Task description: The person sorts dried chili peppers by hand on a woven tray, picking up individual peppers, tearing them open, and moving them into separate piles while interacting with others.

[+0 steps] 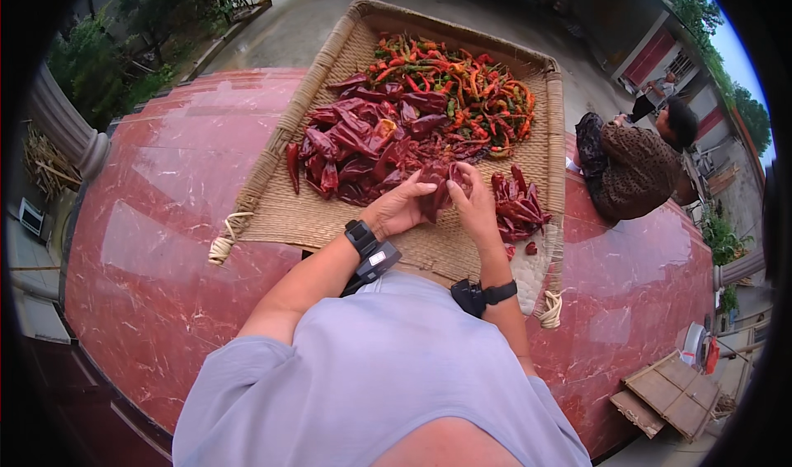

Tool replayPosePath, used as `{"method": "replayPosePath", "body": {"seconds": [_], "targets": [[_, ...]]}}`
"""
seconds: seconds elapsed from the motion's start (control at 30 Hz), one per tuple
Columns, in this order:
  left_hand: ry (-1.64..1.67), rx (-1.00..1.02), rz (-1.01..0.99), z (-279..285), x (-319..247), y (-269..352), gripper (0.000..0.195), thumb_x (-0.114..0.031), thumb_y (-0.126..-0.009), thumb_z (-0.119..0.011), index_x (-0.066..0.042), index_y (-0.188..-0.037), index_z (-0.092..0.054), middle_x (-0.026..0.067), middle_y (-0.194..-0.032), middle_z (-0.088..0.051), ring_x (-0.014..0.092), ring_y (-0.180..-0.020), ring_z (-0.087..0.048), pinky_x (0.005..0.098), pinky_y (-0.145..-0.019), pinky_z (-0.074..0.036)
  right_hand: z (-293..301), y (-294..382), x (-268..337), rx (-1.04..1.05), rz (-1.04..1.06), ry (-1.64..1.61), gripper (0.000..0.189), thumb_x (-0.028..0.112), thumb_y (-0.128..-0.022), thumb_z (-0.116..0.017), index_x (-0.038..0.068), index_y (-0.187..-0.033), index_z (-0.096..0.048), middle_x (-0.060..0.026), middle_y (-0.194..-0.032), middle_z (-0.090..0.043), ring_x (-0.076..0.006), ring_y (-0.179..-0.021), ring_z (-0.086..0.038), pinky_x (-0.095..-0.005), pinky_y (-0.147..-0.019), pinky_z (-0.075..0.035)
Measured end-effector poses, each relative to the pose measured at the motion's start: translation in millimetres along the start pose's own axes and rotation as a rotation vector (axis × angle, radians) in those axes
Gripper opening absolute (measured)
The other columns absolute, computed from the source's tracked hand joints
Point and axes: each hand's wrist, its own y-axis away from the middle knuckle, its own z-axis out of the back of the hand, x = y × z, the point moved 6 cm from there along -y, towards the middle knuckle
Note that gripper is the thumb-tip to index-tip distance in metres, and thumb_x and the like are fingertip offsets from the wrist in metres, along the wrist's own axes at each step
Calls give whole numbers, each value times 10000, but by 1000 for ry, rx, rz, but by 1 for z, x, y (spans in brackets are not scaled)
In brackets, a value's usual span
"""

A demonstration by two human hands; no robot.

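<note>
Between my two hands is a dark red dried chili pepper point(435, 202), held over the near part of a woven winnowing basket point(291, 219). My left hand point(399, 208) grips it from the left, thumb on top. On its right side my right hand point(475, 206) pinches it with thumb and fingers. A heap of large dark red dried chilies point(352, 136) lies just beyond my hands. Farther back is a pile of thin red, orange and green chilies point(470, 89). To the right of my right hand sits a smaller group of dark red chilies point(516, 204).
Polished red stone tiles point(161, 219) surround the basket. A person in a patterned top point(640, 164) sits low to the right, with another person point(659, 92) farther off. Flattened cardboard point(671, 393) lies at lower right. A fluted column point(68, 120) stands at left.
</note>
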Motion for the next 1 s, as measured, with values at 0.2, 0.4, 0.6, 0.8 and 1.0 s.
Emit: {"method": "replayPosePath", "body": {"seconds": [0.2,0.4,0.6,0.8,1.0], "targets": [[-18,-16,3,6,-2,-2,519,-52,-914,-609,-153,-1383,-412,136,-1247,-604,320,-1152,-611,457,-924,-537,34,5,22,-189,114,225,332,61,-842,-655,49,-1174,-641,-142,-1126,-618,-282,-1053,-605,-372,-914,-476],[-16,-30,15,6,0,-2,556,-31,-890,-617,-179,-1384,-409,127,-1237,-596,339,-1163,-603,452,-929,-535,76,16,18,-416,76,911,281,157,-846,-686,113,-1123,-665,-91,-1198,-597,-272,-1191,-515,-438,-1026,-368],[-57,-36,-3,2,1,1,556,-39,-891,-631,-181,-1384,-416,99,-1230,-593,320,-1187,-590,432,-931,-526,62,19,33,-405,189,766,269,206,-856,-689,109,-1105,-664,-80,-1139,-624,-263,-1115,-558,-399,-976,-406],[-77,-9,-7,0,4,-2,471,-137,-933,-631,-185,-1366,-451,82,-1254,-584,248,-1203,-564,421,-949,-497,0,25,24,75,55,305,413,210,-838,-707,90,-1214,-588,-90,-918,-662,-210,-778,-653,-342,-712,-521],[119,-61,-8,17,3,-8,357,-165,-1001,-555,-185,-1350,-483,114,-1285,-583,277,-1190,-577,440,-955,-515,17,13,22,-8,-29,179,427,167,-846,-686,82,-1245,-562,-97,-898,-664,-209,-775,-657,-348,-721,-522]]}}
